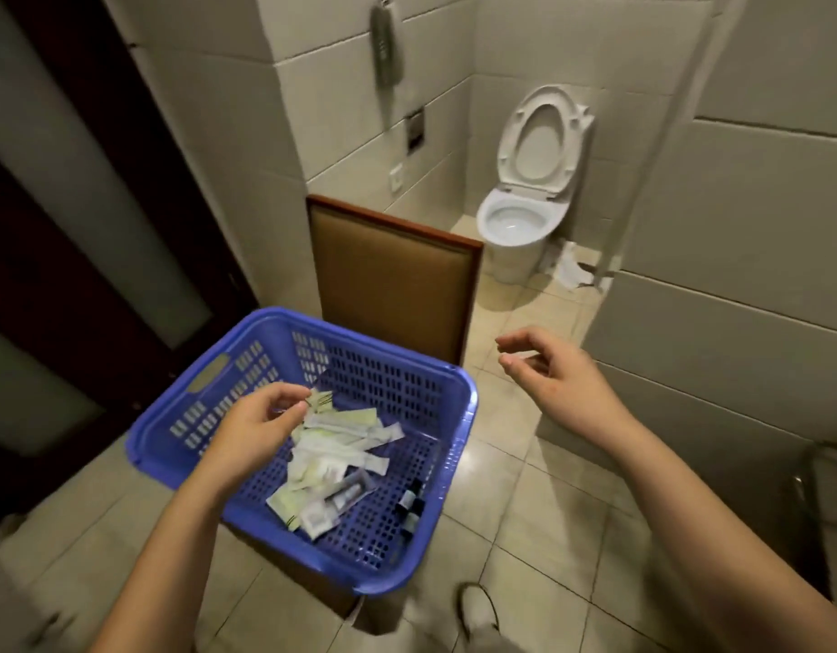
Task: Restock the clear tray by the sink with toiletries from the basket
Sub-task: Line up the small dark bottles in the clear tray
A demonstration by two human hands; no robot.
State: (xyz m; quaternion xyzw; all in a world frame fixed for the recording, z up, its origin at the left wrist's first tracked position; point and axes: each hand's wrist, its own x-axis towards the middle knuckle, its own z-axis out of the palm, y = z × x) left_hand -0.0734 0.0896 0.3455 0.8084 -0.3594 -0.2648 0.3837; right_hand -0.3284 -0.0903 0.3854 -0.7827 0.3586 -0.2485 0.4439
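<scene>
Two hands: left hand (251, 431) over the blue basket (383, 369), fingers (289, 399) bunched at the sachets (341, 445), whether pinching one I cannot tell; right hand (558, 369) hangs loosely curled, empty.

We log the blue perforated plastic basket (374, 369) in front of the brown padded wooden-framed chair back (393, 275). In it lie white paper sachets (332, 445), with small dark bottles (409, 502) at its right wall. Behind the chair, to the right, stands a white ceramic toilet (515, 226).

Left hand (261, 426), right hand (558, 369) bare; pale shoe (478, 610).
</scene>
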